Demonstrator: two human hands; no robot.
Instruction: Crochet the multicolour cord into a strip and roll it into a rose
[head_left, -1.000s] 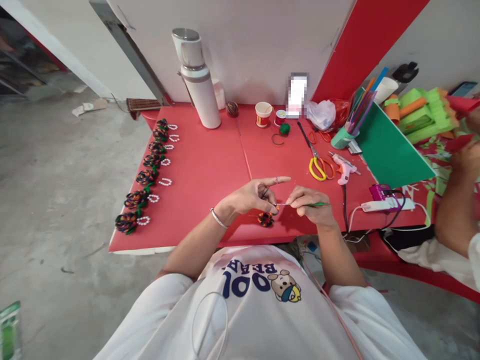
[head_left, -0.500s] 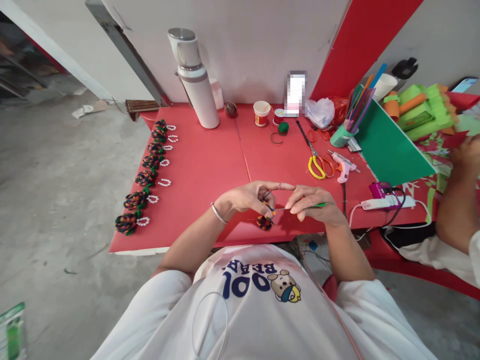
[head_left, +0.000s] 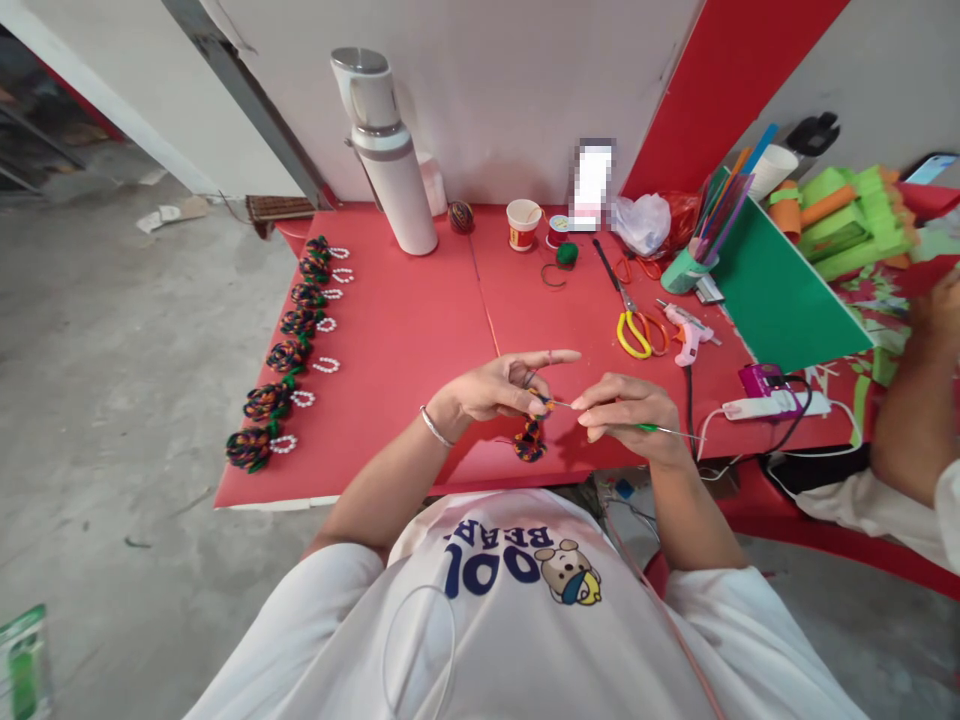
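My left hand [head_left: 501,388] pinches a small piece of dark multicoloured crochet work [head_left: 531,440] between thumb and fingers, its index finger stretched out to the right. Yarn loops over that hand, and the lower part of the piece hangs beneath it. My right hand [head_left: 628,412] grips a crochet hook [head_left: 646,427] with a green handle. The hook's thin metal tip reaches left to the crochet work at my left fingertips. Both hands are above the front of the red table [head_left: 420,330].
Several yarn flowers [head_left: 268,400] with white bead loops line the left edge. Behind stand a white thermos [head_left: 397,190], a yarn ball [head_left: 461,217], a paper cup [head_left: 523,226] and green yarn [head_left: 566,254]. Scissors [head_left: 634,332] and a pink glue gun [head_left: 688,335] lie right. Another person's arm [head_left: 907,400] is far right.
My right hand has shifted slightly away from my left index finger, leaving a gap between them. The hook has tilted, its back end lower. The view has moved slightly.
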